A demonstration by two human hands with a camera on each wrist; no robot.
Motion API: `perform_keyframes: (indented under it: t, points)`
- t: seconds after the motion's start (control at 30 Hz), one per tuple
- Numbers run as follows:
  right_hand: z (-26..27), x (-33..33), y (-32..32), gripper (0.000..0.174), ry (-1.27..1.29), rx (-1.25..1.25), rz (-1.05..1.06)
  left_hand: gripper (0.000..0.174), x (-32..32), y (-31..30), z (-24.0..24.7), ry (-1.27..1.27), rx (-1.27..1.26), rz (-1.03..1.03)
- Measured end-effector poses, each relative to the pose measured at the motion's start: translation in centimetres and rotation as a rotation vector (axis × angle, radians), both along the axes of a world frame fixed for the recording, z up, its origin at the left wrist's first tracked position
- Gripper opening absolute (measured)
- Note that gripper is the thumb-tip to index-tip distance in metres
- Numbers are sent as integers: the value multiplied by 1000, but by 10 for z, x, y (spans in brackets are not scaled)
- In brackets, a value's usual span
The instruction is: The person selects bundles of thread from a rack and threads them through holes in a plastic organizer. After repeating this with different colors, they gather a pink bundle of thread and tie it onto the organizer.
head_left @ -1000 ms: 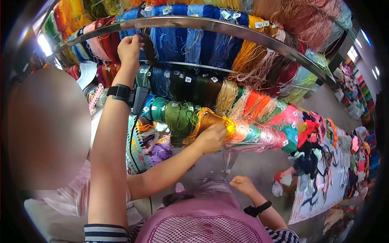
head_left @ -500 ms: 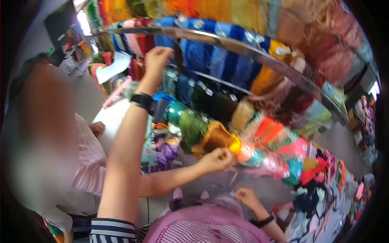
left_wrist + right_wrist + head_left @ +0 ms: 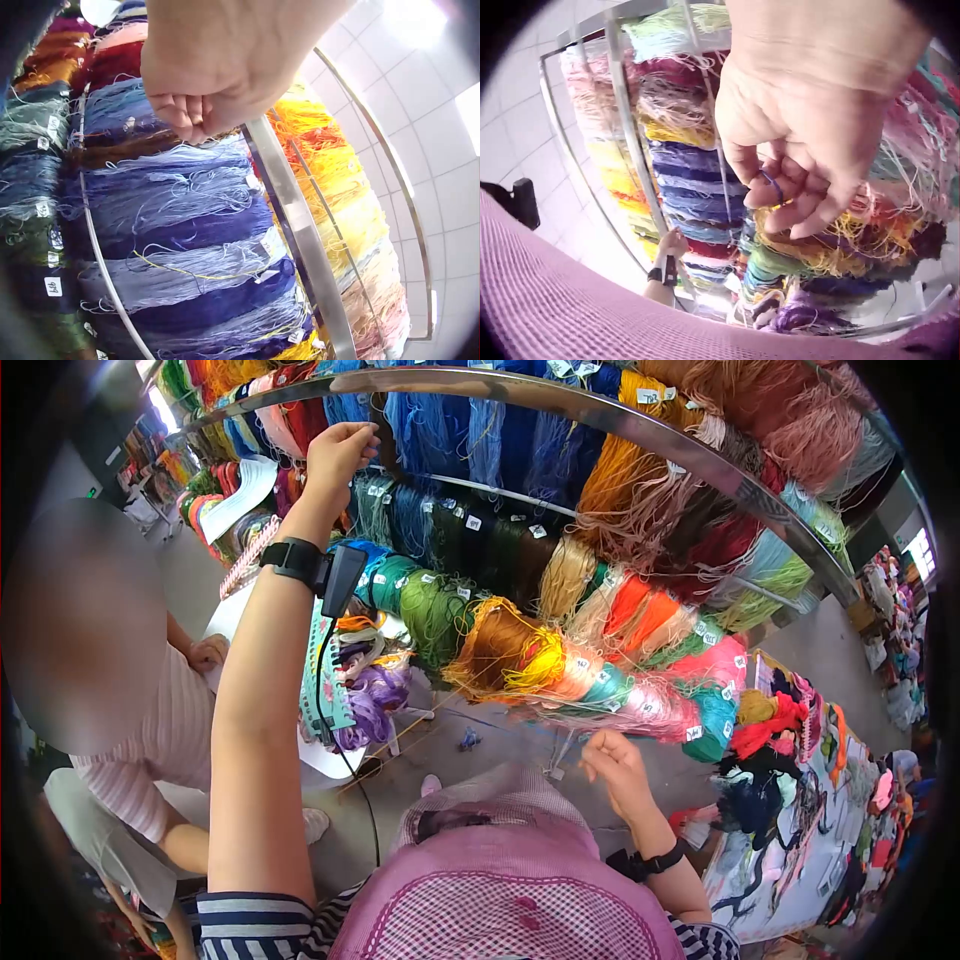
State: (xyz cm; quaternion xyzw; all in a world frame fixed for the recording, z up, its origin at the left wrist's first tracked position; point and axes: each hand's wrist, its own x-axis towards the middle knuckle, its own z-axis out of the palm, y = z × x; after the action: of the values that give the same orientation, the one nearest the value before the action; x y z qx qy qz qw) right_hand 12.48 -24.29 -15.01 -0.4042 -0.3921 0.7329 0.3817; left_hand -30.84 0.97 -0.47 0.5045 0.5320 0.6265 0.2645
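Observation:
Raised beside the curved metal rail (image 3: 560,398), my left hand (image 3: 338,455) has curled fingers, seen also in the left wrist view (image 3: 217,67) over brown and blue thread skeins (image 3: 187,195). No held thing shows there. My right hand (image 3: 620,770) is lower, in front of the pink and teal skeins (image 3: 650,710). In the right wrist view, my right hand's (image 3: 802,150) curled fingers hold a thin dark blue thread (image 3: 771,180) with a yellow bit near it. Brown and yellow skeins (image 3: 500,650) hang left of that hand.
At the left a person in a striped top (image 3: 170,710) stands by a white table (image 3: 230,615), one hand (image 3: 208,652) at its edge. Purple thread bundles (image 3: 370,700) lie nearby. A board with colourful threads (image 3: 780,890) is at the right; a black cable (image 3: 370,810) hangs from my left wrist.
The other person's arm, earlier stretched to the yellow skein, has drawn back out from there. My right hand has risen toward the skeins. My left hand remains up near the rail.

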Motion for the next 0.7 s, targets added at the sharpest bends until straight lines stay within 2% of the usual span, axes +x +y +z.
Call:
perform_keyframes:
  t: [0.07,0.1,0.17,0.2,0.27,0.3,0.37,0.4,0.47,0.53,0.6,0.67,0.7]
  points:
    - [15,-10,11,12,-390,171,68,21,1,1,1,-33,5,-14]
    - [23,-17,21,12,-388,175,71,22,1,1,3,-65,11,-30]
    - [36,-35,42,12,-860,1131,-54,22,2,2,4,-71,29,-19]
    - [39,-48,56,12,-862,1127,-52,23,2,1,3,-78,45,-14]
    - [39,-68,82,11,-903,1443,-14,24,2,3,1,-65,71,-6]
    - [31,-65,86,11,-908,1440,-19,24,-2,3,0,-69,68,15]
    - [16,-53,97,11,-1054,1379,190,25,-19,7,-2,-73,29,-8]
    - [15,-48,96,11,-1062,1377,193,25,-22,8,-5,-79,28,-11]
    - [12,-41,86,11,-1060,1245,159,28,-27,8,-16,32,132,111]
    - [19,-53,87,12,-994,1272,97,27,-20,3,-22,677,358,564]
    - [17,-68,98,12,-929,1299,25,22,20,-21,-31,639,523,260]
    - [1,-79,113,13,-932,1289,-18,17,69,-47,-67,629,290,-127]
    - [0,-79,113,13,-941,1282,-21,16,92,-59,-86,741,282,-284]
